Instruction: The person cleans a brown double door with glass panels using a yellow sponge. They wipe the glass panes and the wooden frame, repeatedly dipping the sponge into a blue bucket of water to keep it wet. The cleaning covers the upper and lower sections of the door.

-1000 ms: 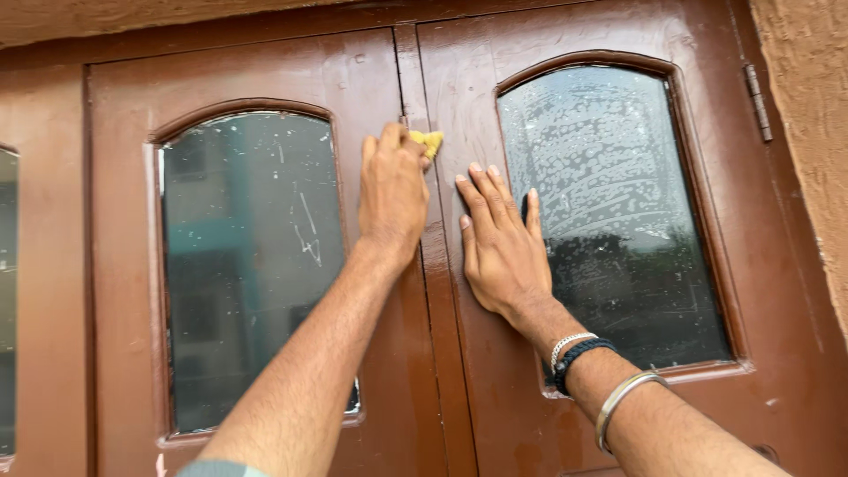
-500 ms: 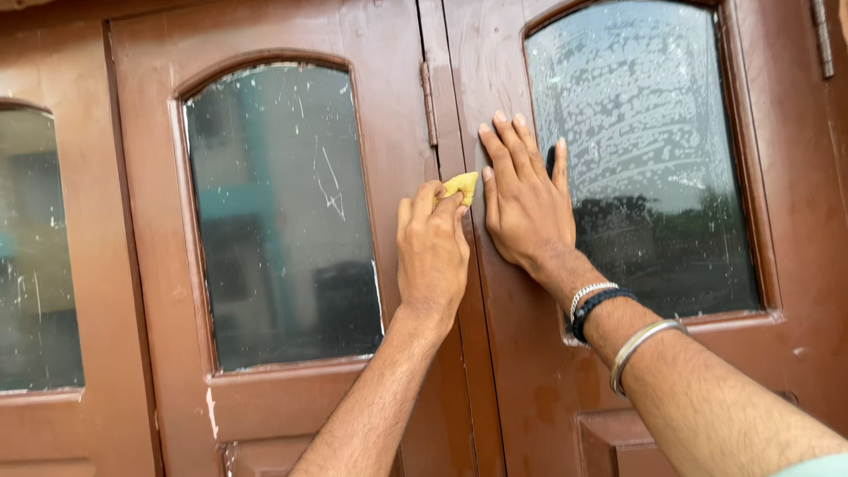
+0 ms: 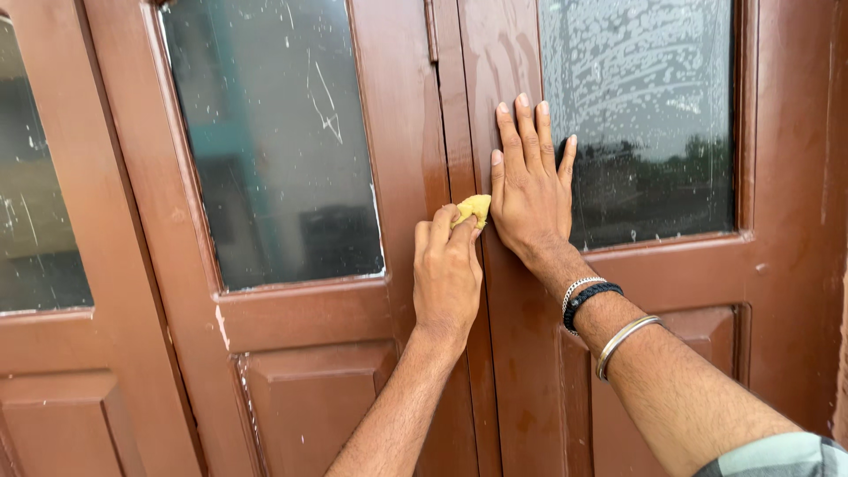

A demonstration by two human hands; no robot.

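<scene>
My left hand presses a small yellow sponge against the centre strip between two brown wooden door leaves, its fingers closed over the sponge. My right hand lies flat with fingers spread on the frame of the right door leaf, its fingertips beside the soapy glass pane. The sponge sits just left of my right palm. Bracelets and a metal bangle circle my right wrist.
The left door leaf has a dark glass pane with scratches and white specks. A further glazed panel stands at the far left. A hinge-like metal strip runs along the centre seam at the top.
My left hand has slid the sponge down the centre strip, from near the top of the panes to near their lower edge. The view has dropped with it; my right hand stays flat on the door.
</scene>
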